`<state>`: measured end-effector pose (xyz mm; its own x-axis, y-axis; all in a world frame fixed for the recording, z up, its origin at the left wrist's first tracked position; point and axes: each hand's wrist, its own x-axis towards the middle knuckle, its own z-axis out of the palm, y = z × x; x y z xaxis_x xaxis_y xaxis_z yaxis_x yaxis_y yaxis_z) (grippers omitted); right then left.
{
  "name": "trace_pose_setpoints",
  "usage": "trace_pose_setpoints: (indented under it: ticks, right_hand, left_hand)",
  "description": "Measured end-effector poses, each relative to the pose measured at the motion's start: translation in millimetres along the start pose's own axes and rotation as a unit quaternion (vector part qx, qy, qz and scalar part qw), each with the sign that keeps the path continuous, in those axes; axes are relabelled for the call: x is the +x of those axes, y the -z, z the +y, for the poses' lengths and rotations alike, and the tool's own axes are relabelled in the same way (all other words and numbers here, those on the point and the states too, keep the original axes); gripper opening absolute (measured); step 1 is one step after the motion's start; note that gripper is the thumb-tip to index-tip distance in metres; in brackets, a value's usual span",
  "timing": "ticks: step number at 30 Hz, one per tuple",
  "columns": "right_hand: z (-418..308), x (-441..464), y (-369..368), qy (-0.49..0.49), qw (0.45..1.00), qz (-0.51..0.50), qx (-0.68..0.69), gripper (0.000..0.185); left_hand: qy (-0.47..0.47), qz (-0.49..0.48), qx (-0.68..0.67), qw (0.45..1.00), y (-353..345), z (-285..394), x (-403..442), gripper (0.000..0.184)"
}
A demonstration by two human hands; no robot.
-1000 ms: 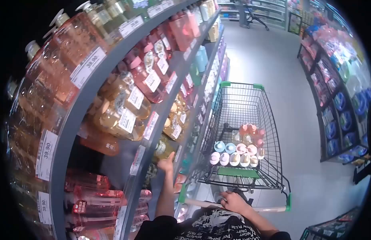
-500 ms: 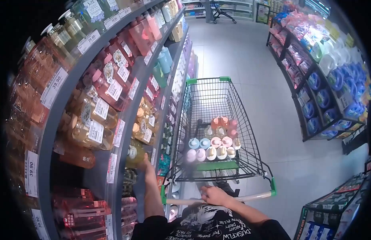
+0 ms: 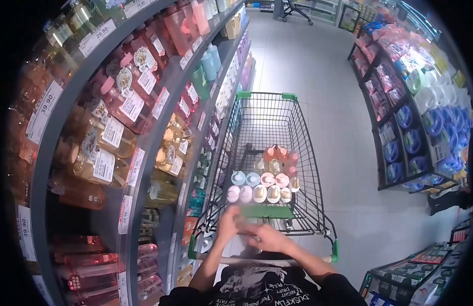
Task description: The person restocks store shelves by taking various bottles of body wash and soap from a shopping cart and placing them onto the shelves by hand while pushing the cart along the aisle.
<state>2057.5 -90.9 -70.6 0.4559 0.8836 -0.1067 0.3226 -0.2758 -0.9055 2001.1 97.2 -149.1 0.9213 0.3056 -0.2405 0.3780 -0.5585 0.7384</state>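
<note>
My left hand (image 3: 228,224) is raised above the near end of the shopping cart (image 3: 313,168), its fingers smeared by motion. I cannot make out anything in it. Close by on the right, my right hand (image 3: 269,238) has loosely bent fingers pointing toward the left one, with nothing visible in them. Both hands are over the cart's handle (image 3: 318,259), in front of the green child-seat flap (image 3: 267,212). Inside the cart stand several pump bottles with white, pink and blue tops (image 3: 260,193), and farther in, orange-pink bottles (image 3: 275,153). A yellow bottle (image 3: 162,194) sits on the shelf at left.
Shelves (image 3: 185,61) of bottles with price tags run close along the cart's left side. A display rack (image 3: 394,132) of blue and pink packages stands at right. Boxed goods (image 3: 415,270) are at lower right. A person's legs and a wheeled frame (image 3: 297,14) show far ahead.
My left hand has left the yellow bottle on the shelf and swung right over the cart handle. My right hand has lifted slightly toward it. The view has shifted a little.
</note>
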Motion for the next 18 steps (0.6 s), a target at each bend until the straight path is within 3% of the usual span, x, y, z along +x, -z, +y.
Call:
trace_pose_setpoints:
  ticks: [1, 3, 6, 9, 12, 13, 14, 17, 18]
  right_hand:
    - [4, 6, 15, 0.008, 0.999, 0.030, 0.008, 0.042]
    - [29, 15, 42, -0.058, 0.997, 0.038, -0.024, 0.038]
    - [113, 25, 62, -0.073, 0.992, 0.078, 0.072, 0.029]
    - [193, 44, 85, -0.264, 0.920, 0.065, 0.281, 0.026]
    - [252, 76, 107, -0.328, 0.883, 0.182, 0.282, 0.026]
    - [258, 88, 111, -0.314, 0.869, 0.255, 0.286, 0.035]
    - [294, 104, 116, -0.324, 0.885, 0.233, 0.240, 0.037]
    - [318, 153, 134, -0.333, 0.860, 0.297, 0.248, 0.049]
    - [322, 166, 134, -0.272, 0.860, 0.332, 0.275, 0.050]
  left_hand:
    - [0.025, -0.042, 0.151, 0.987, -3, 10, -6, 0.033]
    - [0.029, -0.020, 0.137, 0.990, -3, 26, -3, 0.034]
    - [0.046, -0.043, 0.169, 0.984, -7, 32, 4, 0.038]
    - [0.061, -0.069, 0.192, 0.977, -7, 44, 5, 0.041]
    - [0.057, -0.052, 0.185, 0.980, -9, 49, 8, 0.040]
    - [0.054, -0.045, 0.181, 0.981, -11, 48, 8, 0.040]
    - [0.026, -0.014, 0.182, 0.983, -15, 43, 6, 0.038]
    - [-0.004, 0.035, 0.193, 0.981, -24, 35, 6, 0.031]
    - [0.001, 0.046, 0.176, 0.983, -24, 38, 6, 0.030]
